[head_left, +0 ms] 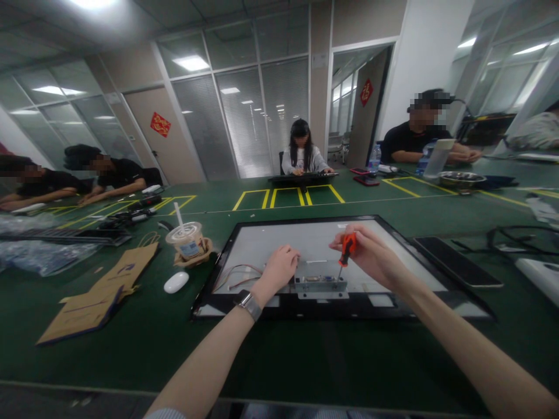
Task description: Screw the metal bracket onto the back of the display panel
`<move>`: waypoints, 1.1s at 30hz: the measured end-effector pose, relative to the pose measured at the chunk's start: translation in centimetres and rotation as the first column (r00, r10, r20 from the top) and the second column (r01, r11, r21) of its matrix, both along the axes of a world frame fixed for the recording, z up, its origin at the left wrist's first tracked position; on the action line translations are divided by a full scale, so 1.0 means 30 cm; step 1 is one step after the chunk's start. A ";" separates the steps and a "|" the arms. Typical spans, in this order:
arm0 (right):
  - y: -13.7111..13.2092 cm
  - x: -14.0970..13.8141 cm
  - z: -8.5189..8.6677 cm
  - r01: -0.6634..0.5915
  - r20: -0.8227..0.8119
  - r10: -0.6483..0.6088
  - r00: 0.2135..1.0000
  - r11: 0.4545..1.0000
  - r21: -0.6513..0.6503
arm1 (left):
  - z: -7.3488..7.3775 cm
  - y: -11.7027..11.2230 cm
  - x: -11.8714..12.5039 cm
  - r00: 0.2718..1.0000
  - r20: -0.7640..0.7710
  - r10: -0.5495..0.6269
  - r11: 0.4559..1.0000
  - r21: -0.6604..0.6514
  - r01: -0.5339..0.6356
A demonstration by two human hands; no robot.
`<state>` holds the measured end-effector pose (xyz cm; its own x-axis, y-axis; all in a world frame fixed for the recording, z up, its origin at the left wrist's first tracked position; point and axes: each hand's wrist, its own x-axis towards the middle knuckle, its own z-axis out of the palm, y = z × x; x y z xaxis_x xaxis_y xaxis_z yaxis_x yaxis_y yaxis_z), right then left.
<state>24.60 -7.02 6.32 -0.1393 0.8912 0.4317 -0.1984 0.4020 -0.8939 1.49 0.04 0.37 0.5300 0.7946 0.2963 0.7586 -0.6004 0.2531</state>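
A flat display panel (271,234) with a black frame lies on the table before me, its grey back facing up. Near its front edge stands a metal bracket (322,286) with connector ports. My right hand (364,250) grips a red and black screwdriver (348,247), pointed down with its tip at the bracket's right end. At the bracket's left end, my left hand (282,267) has its fingers curled together on it; the thumb is hidden. Thin red and dark wires (238,276) run across the panel beside my left hand.
Left of the panel are an iced drink cup (186,240) in a cardboard holder, a white mouse (176,282) and a brown paper bag (105,285). A black phone-like slab (456,262) lies to the right. Across the table a person (303,151) works at another panel; others sit at both sides.
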 end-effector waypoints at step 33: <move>0.031 0.059 -0.027 0.038 0.251 -0.066 0.966 0.993 0.115 | 0.027 -0.020 0.005 0.999 -0.046 0.012 1.000 -0.012 -0.013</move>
<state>26.38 -6.10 5.50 -0.2118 0.8499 0.4826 0.0529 0.5030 -0.8627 1.65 -0.55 1.16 0.5329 0.8046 0.2619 0.7770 -0.5878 0.2252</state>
